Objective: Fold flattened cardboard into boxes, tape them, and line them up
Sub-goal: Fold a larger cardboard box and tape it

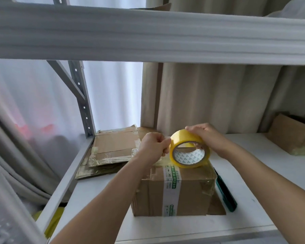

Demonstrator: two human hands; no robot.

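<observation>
Right hand (205,138) grips the yellow roll of clear packing tape (189,149) atop the folded brown cardboard box (174,189) on the white shelf (253,155), while left hand (154,146), at nine o'clock, pinches its free end, evidently to draw tape over the seam.

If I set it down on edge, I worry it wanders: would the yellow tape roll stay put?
Probably not: the tape roll is round and stands on edge atop the box, so it may roll. Laid flat, it likely stays.
</observation>
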